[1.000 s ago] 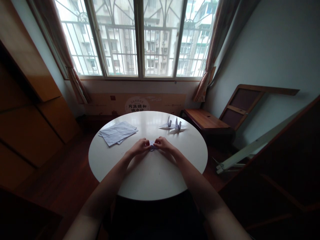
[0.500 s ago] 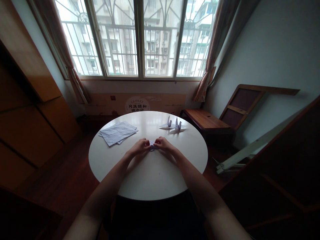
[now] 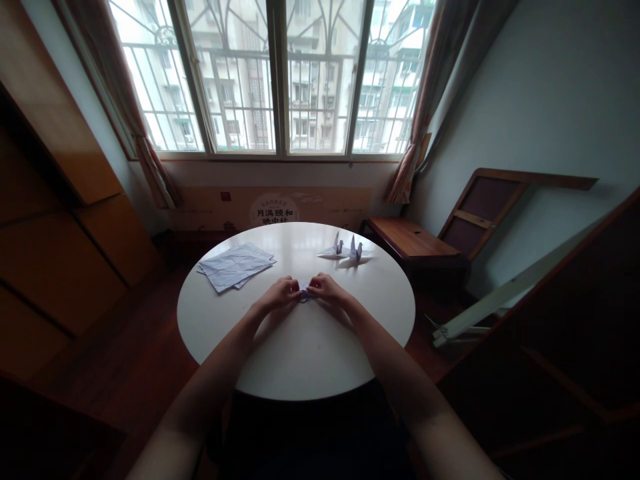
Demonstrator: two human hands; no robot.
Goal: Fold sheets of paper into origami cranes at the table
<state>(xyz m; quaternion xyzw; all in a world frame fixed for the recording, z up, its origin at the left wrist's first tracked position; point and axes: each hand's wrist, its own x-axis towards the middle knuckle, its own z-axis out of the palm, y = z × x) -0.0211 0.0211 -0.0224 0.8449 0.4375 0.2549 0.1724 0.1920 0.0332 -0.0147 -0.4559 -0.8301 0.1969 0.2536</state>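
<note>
A small folded piece of paper (image 3: 305, 291) sits between my hands near the middle of the round white table (image 3: 310, 360). My left hand (image 3: 283, 292) pinches its left side, fingers curled. On the opposite side, my right hand (image 3: 324, 288) grips the paper between thumb and fingers. Most of the paper is hidden by my fingers, so its exact shape cannot be made out. Two folded paper cranes (image 3: 355, 249) stand at the back right of the table. Several flat, creased paper sheets (image 3: 237, 265) lie in a pile at the back left.
A low wooden bench (image 3: 413, 239) stands beyond the table on the right, with a wooden frame (image 3: 485, 203) leaning by the wall. Behind the table is a long printed box (image 3: 320, 205) under the window. Wooden cabinets (image 3: 100, 253) line the left.
Both hands keep their places, still pinching the folded paper. Its visible front edge looks slightly different; the cranes and the pile have not moved.
</note>
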